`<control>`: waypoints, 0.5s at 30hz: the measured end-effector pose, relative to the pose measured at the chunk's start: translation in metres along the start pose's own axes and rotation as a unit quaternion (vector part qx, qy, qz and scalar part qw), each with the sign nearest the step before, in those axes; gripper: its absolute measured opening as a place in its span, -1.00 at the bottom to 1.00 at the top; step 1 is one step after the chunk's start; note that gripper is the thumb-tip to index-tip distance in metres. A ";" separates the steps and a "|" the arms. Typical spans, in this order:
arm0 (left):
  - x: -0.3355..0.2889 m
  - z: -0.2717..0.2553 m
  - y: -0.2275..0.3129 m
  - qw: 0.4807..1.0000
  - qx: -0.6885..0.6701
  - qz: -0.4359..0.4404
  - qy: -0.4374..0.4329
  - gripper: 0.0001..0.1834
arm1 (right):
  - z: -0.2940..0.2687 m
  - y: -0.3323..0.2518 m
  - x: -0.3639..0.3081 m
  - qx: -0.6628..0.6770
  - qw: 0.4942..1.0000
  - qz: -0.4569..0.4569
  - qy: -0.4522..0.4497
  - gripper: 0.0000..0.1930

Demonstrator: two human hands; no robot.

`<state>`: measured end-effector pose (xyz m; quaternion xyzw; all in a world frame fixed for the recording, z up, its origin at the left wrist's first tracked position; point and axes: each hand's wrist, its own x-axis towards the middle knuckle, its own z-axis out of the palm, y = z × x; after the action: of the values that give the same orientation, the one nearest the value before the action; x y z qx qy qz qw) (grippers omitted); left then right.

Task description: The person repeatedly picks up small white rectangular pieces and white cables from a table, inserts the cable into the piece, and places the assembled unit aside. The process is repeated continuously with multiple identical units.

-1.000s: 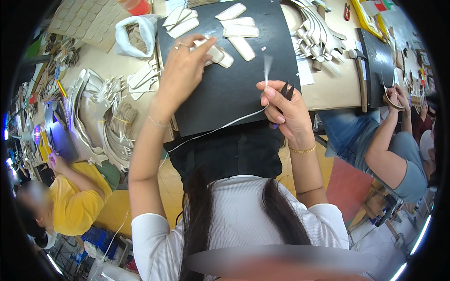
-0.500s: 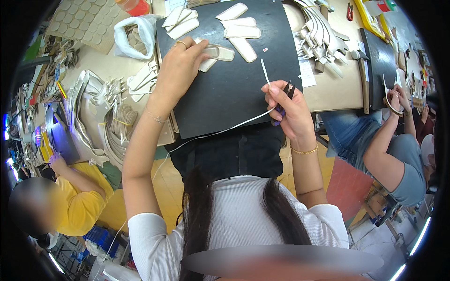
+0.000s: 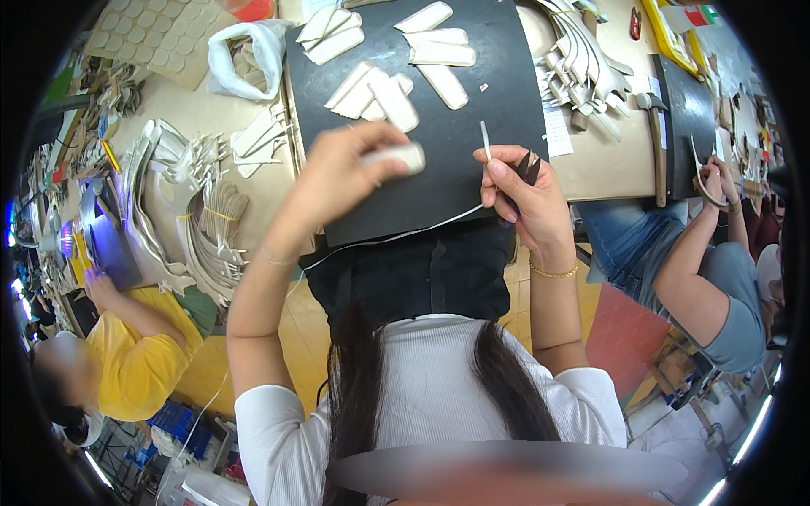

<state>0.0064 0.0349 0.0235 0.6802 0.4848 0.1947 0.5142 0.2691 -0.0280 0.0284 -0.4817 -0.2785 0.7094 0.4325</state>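
My left hand (image 3: 350, 173) is closed on a pale, flat, round-ended piece (image 3: 411, 158), slightly blurred, over the black mat (image 3: 456, 181). In my right hand (image 3: 531, 198), thumb and fingers pinch a thin white cord (image 3: 484, 135); its short end sticks up and the rest trails left past the mat's near edge. Dark-bladed snips (image 3: 530, 167) are tucked into the same hand, their handles mostly hidden by the fingers. Similar flat pieces (image 3: 392, 103) lie fanned beyond my left hand, with more groups (image 3: 443, 55) at the mat's far side.
A white plastic bag (image 3: 221, 63) of small pieces and bundled straps (image 3: 221, 215) sit on the left. Curved pale pieces (image 3: 582, 59) and a hammer (image 3: 651, 103) are on the right. A person in yellow (image 3: 139, 358) is at left; another person works at right.
My left hand has come toward me and rightward from the near pile, bringing one flat piece with it. My right hand stays nearly in place, and less of the cord's end sticks up.
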 end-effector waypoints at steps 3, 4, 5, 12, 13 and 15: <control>-0.018 0.037 -0.006 0.963 0.223 0.134 0.074 -0.66 | 0.001 0.000 -0.001 -0.068 0.997 0.024 0.002 -0.79; -0.025 0.046 -0.009 0.938 0.270 0.163 0.144 -0.66 | 0.002 0.000 0.000 -0.096 0.995 0.031 0.005 -0.79; -0.032 0.052 -0.011 0.909 0.320 0.176 0.199 -0.66 | 0.003 0.001 0.001 -0.114 0.993 0.029 0.002 -0.80; -0.081 0.067 -0.023 0.901 0.354 0.172 0.185 -0.52 | 0.028 0.002 0.025 -0.346 0.935 0.068 -0.042 -0.72; -0.084 0.069 -0.024 0.890 0.379 0.174 0.185 -0.51 | 0.034 0.002 0.030 -0.382 0.921 0.060 -0.055 -0.71; -0.086 0.073 -0.027 0.885 0.392 0.168 0.185 -0.51 | 0.046 0.003 0.040 -0.437 0.895 0.030 -0.082 -0.72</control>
<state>0.0105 -0.0762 -0.0090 0.8493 0.4864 0.1944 0.0659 0.2194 0.0067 0.0260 -0.5701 -0.5809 0.5657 0.1324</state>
